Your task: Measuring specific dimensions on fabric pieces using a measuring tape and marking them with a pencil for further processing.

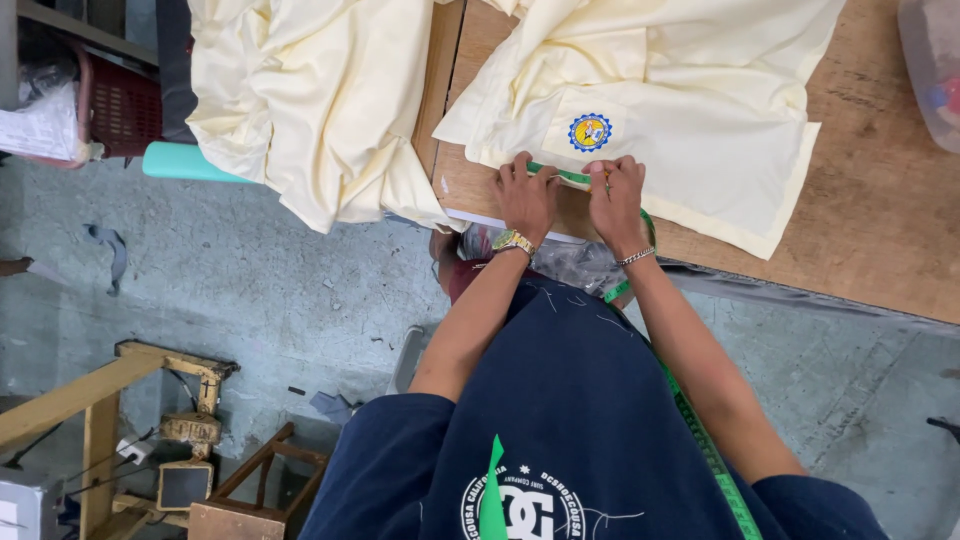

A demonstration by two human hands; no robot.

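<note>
My left hand (pixel 525 197), with a gold watch on the wrist, and my right hand (pixel 615 195), with a thin bracelet, press down side by side on a pale yellow shirt (pixel 700 100). The shirt lies flat on a wooden table (pixel 880 230). Both hands pinch a green measuring tape (pixel 572 177), stretched short between them along the shirt's edge. Just beyond the hands sits a round blue and yellow badge (pixel 589 131) on the pocket. The rest of the tape trails back along my right arm, over my dark blue T-shirt.
A second heap of pale yellow cloth (pixel 300 100) hangs over the table's left end. A clear plastic box (pixel 935 60) stands at the far right. On the concrete floor are a red basket (pixel 120 100), a teal roll (pixel 185 163) and a wooden frame (pixel 100 400).
</note>
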